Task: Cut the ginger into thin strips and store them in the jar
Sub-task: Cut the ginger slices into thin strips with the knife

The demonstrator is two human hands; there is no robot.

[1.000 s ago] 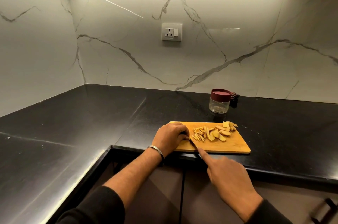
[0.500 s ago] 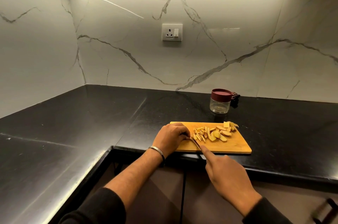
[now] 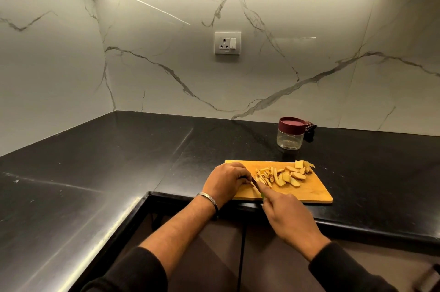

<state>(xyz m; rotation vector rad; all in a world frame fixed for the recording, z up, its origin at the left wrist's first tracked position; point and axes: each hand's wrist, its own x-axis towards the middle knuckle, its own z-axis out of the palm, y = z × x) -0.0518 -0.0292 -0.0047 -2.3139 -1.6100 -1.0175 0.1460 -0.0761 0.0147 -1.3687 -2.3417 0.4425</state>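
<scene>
Both forearms emerge from black long sleeves point(image 3: 133, 270) pushed up below the elbow. Left wrist carries a thin silver metal bangle point(image 3: 209, 199).

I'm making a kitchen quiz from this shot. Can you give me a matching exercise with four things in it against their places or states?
Things:
1. jar
2. ginger pieces
3. left hand
4. right hand

Places or states:
A. grips the knife, forefinger along it
B. lid on, standing behind the cutting board
C. curled at the board's left end
D. spread across the board's middle

Pairs: 1-B, 2-D, 3-C, 4-A
</scene>
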